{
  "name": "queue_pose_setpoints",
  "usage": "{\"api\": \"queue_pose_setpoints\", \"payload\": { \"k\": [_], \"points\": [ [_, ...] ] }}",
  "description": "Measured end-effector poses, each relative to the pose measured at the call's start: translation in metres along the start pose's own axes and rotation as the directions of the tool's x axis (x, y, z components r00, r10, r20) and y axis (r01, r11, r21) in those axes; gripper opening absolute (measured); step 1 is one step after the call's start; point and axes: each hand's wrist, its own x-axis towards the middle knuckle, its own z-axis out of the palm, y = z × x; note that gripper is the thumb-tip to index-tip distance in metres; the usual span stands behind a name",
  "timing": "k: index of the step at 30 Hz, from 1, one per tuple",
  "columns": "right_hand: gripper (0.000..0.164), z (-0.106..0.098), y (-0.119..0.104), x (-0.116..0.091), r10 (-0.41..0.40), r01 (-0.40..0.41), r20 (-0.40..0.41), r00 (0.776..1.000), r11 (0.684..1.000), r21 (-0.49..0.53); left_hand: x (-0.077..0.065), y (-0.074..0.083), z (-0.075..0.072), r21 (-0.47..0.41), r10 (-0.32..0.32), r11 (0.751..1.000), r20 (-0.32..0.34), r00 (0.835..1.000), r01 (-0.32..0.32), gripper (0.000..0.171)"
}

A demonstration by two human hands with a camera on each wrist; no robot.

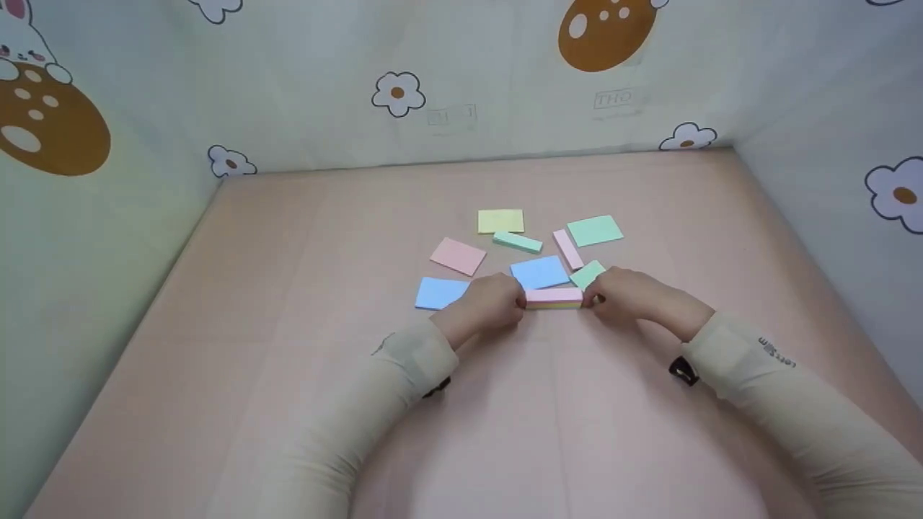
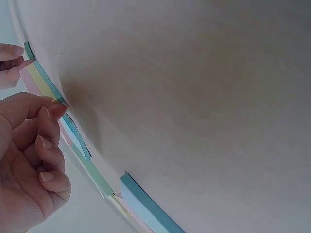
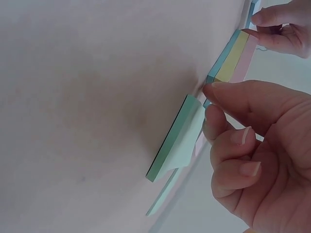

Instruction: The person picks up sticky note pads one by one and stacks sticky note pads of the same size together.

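Observation:
A stack of narrow sticky note pads (image 1: 554, 297), pink on top with yellow and blue-green layers under it, lies between the two hands at the near side of the group. My left hand (image 1: 492, 301) pinches its left end with thumb and forefinger. At the opposite end, the thumb and forefinger of my right hand (image 1: 626, 297) pinch the stack. Both wrist views show the remaining fingers curled. Just beyond the stack lies a blue pad (image 1: 539, 272), with a small green pad (image 1: 588, 274) by the right hand. Another blue pad (image 1: 440, 293) is partly hidden by the left hand.
Farther back on the pinkish table (image 1: 288, 288) are a pink pad (image 1: 458, 256), a yellow pad (image 1: 500, 220), a narrow green pad (image 1: 518, 243), a narrow pink pad (image 1: 567, 249) and a larger green pad (image 1: 595, 231). Patterned cloth walls (image 1: 303, 86) enclose the back and sides.

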Motion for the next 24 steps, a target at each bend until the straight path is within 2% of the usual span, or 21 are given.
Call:
{"api": "queue_pose_setpoints", "payload": {
  "k": [14, 24],
  "points": [
    [0.019, 0.0024, 0.0003, 0.0018, -0.006, 0.006, -0.021, 1.000, 1.000, 0.002, 0.0018, -0.0017, 0.0009, -0.033, -0.016, 0.999, 0.011, 1.000, 0.017, 0.021],
    [0.018, 0.0027, 0.0010, 0.0001, -0.019, 0.018, -0.023, 1.000, 0.999, -0.036, -0.0006, -0.0005, 0.0002, 0.018, 0.011, 1.000, 0.006, 1.000, -0.011, 0.020]
  ]
}}
